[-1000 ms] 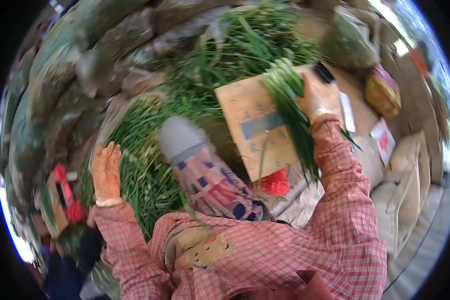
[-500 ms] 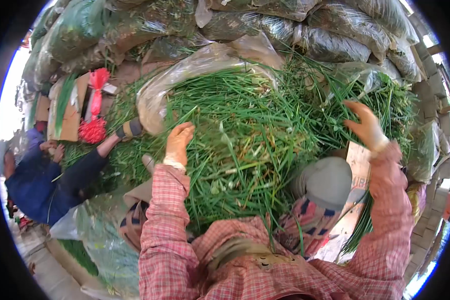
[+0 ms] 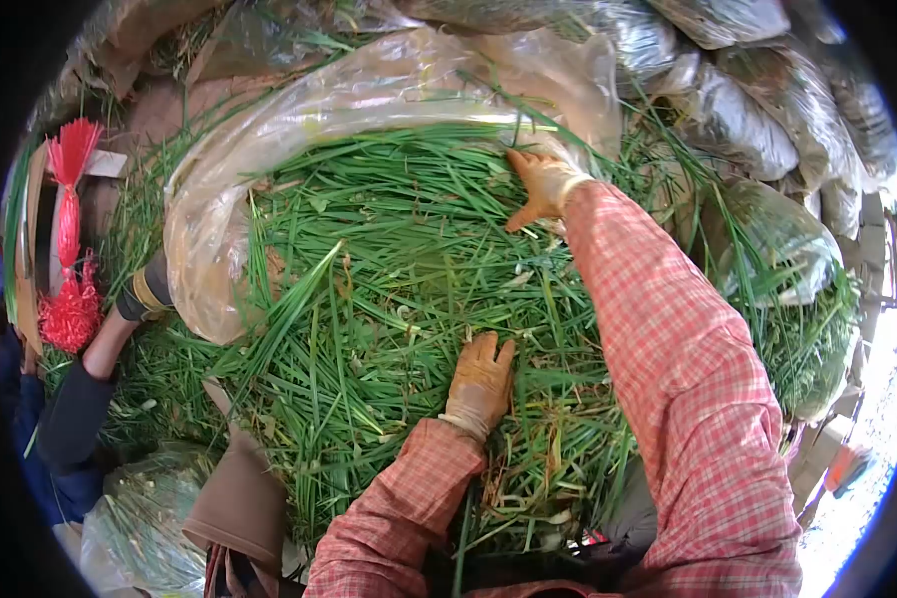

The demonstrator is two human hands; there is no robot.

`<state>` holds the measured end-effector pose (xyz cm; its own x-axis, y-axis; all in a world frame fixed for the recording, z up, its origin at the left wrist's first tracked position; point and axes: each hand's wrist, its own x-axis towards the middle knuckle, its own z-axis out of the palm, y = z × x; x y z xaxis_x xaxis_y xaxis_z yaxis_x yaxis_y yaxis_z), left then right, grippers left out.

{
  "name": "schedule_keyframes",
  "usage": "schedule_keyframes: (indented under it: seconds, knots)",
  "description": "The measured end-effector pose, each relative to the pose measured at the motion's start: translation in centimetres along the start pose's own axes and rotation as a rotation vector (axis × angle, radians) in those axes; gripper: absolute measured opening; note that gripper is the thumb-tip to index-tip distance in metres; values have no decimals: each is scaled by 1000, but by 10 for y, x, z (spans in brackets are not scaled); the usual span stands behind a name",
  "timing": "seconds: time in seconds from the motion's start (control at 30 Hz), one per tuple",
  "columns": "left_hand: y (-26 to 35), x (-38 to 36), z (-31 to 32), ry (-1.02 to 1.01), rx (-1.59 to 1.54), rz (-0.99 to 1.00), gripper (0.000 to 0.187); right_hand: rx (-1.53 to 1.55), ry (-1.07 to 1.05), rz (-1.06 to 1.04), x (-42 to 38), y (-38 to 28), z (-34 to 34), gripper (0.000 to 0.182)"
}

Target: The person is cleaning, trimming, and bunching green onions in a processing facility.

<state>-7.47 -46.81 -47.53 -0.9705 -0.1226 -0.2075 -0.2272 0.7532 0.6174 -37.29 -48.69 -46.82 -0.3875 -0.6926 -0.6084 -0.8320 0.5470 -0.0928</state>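
A heap of long, flat chive-like greens (image 3: 399, 184) lies inside an opened clear plastic bag (image 3: 269, 130), spilling out toward me. My left hand (image 3: 480, 384), in an orange-tan glove, rests on the loose greens in front with its fingers laid out over them. At the right end of the bagged layer is my right hand (image 3: 545, 187), gloved alike. Its thumb and fingers are spread around the stalk ends beside the plastic, and they do not close on anything. Some fingertips are partly hidden among the greens.
Filled plastic sacks (image 3: 738, 115) are stacked behind, and another bag of greens (image 3: 777, 249) sits at the right. Red plastic ties (image 3: 68, 234) hang at the left near a co-worker's bent leg (image 3: 90, 399). My brown-covered knee (image 3: 237, 488) is at lower left.
My left hand has come down onto the greens in the middle. My right hand has swung from the right side forward and left to the bag's far right edge. The view has moved closer.
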Motion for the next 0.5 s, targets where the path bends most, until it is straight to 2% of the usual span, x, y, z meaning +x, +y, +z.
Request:
schedule_keyframes:
  seconds: [0.1,0.13,0.17,0.23,0.33,0.37,0.5]
  knots:
    - [-3,-1,0,-3,-30,-23,44,212,9,42,-21,-14,9,110]
    - [-7,-1,7,4,-34,-18,45,155,100,83,-28,-21,25,101]
    - [-9,0,11,15,-35,-15,45,64,43,155,-36,-36,25,91]
    - [-6,2,4,12,-76,-26,43,-18,74,187,-50,-57,24,82]
    - [-6,0,1,44,-34,-26,41,50,292,64,-47,-40,47,81]
    - [-9,-2,7,109,-68,4,42,189,293,16,-37,-27,52,80]
    - [-9,-2,11,41,-134,-34,39,521,-22,30,-12,4,37,78]
